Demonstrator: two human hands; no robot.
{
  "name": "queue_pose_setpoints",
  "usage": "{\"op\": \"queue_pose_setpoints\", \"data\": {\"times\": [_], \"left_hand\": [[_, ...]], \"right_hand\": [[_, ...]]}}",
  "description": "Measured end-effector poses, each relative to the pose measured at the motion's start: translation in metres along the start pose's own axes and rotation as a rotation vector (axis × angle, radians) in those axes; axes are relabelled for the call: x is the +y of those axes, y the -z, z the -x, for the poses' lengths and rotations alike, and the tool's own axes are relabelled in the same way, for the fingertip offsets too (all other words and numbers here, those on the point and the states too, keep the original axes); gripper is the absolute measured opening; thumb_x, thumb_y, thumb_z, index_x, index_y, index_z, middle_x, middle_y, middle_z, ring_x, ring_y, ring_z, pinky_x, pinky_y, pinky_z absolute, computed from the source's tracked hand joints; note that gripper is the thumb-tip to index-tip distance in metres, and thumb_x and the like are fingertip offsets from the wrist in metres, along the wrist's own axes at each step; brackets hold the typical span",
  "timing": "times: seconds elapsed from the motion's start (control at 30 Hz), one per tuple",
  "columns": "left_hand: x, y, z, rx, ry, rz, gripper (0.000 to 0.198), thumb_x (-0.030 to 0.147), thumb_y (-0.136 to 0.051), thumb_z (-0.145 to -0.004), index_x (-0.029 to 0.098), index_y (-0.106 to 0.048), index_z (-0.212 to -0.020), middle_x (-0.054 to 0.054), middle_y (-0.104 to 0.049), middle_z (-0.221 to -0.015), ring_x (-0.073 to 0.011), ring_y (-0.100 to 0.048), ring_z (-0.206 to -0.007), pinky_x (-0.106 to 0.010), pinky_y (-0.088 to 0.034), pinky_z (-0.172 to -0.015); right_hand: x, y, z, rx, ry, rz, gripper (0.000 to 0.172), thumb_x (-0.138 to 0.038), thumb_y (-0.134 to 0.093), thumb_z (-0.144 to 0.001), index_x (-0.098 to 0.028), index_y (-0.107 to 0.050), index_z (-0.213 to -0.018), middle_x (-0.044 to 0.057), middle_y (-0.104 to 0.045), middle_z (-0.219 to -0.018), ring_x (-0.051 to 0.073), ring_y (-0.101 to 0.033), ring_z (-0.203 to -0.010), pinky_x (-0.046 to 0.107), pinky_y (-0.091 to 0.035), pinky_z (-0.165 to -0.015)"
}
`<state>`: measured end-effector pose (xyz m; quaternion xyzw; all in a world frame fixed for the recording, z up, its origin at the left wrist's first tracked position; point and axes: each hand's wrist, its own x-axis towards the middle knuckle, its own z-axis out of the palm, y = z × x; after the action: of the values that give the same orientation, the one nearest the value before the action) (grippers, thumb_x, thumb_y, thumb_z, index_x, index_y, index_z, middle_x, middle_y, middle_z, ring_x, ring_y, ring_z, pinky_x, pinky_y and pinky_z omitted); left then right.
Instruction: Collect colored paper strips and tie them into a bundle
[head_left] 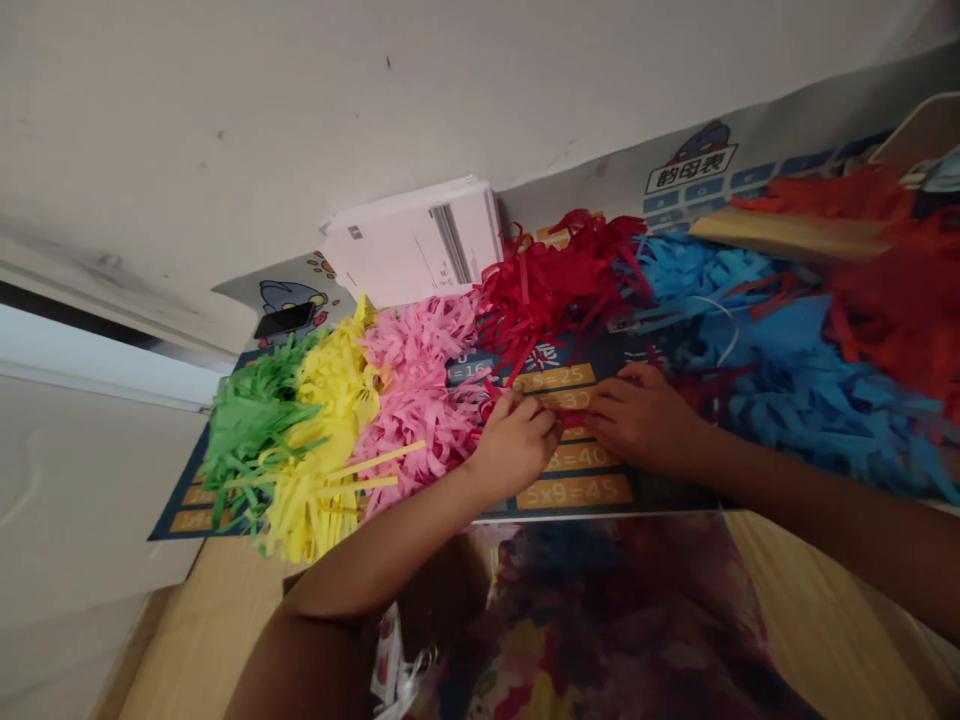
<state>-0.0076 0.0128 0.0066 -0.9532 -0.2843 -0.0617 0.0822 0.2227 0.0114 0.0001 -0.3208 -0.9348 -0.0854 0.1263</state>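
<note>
Matt paper strips [416, 375] lie on a glossy laminated multiplication chart [574, 490] atop a smooth wooden tabletop [210, 640]

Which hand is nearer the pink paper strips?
Left. The left hand sits at the edge of the pink paper strips; the right hand rests farther off, past the left hand, on the printed chart.

Chart mat [660, 497]: 5×9=45 | =40 | =25 | =16 | prob. 韵母表 header [691, 168]

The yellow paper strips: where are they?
In the head view, the yellow paper strips lie on the multiplication poster, between the green strips and pink strips, left of the left hand.
</note>
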Motion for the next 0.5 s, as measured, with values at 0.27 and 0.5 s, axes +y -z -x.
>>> {"op": "queue_pose_setpoints", "data": {"times": [0.27,0.5], "left_hand": [[0.003,-0.014,-0.006,0.153,0.052,-0.027,0.024,0.027,-0.050,-0.098,0.019,-0.070,-0.089,-0.005,-0.071,-0.088,-0.0210,-0.055,-0.086,-0.043,-0.033,-0.086],[0.004,-0.014,0.006,0.148,0.091,0.006,0.017,0.023,-0.054,-0.098,0.020,-0.070,-0.100,-0.005,-0.073,-0.090,-0.0211,-0.059,-0.090,-0.043,-0.033,-0.086]], "right_hand": [[0.002,-0.007,-0.009,0.055,-0.106,0.025,0.019,-0.023,-0.055,-0.094,-0.019,-0.067,-0.080,0.004,-0.070,-0.081,0.021,-0.050,-0.087,0.042,-0.025,-0.084],[-0.014,-0.002,0.002,0.018,-0.094,0.048,0.022,-0.013,-0.050,-0.096,-0.020,-0.068,-0.087,0.004,-0.070,-0.085,0.022,-0.051,-0.089,0.041,-0.026,-0.085]]}}
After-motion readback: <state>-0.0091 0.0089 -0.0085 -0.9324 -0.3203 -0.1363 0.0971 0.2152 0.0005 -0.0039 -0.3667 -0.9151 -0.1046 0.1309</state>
